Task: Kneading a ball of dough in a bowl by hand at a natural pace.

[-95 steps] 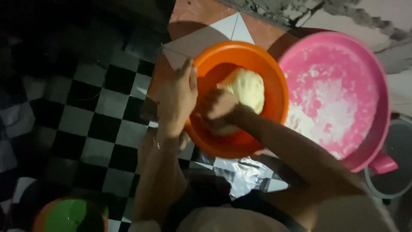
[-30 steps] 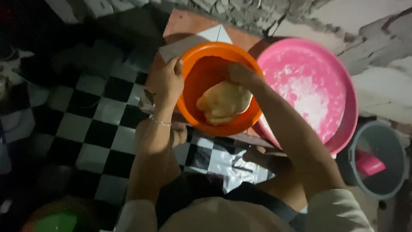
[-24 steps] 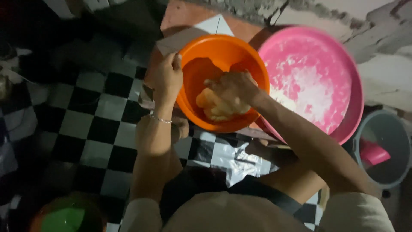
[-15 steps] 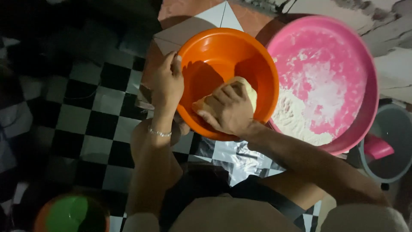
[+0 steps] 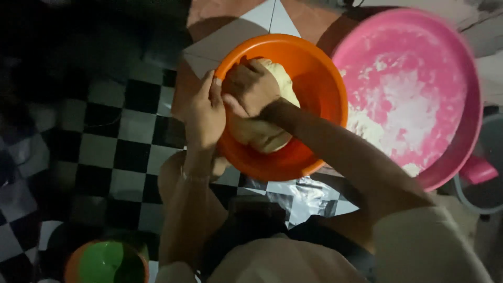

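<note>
Only one view here, the head camera looking straight down. The person's left hand is wrapped over the near-left rim of a round orange plastic bowl, fingers curled over the edge and gripping it. The right hand is balled into a loose fist and pressed down into a lump of pale, soft-looking dough sitting inside the bowl; the fingers are closed, knuckles sunk into the dough, though it's hard to tell if they're actually pinching any of it. The dough looks smooth and a bit shiny, bulging out on both sides of the fist.

Just right of the bowl, touching or nearly so, sits a big round pink basin, its inside dusted with white flour in powdery patches. A crinkled silvery sheet lies under the bowl's near edge. The floor is black-and-white checkered tile, glossy. Bottom left there's a small orange-rimmed bowl with a green inside.
</note>
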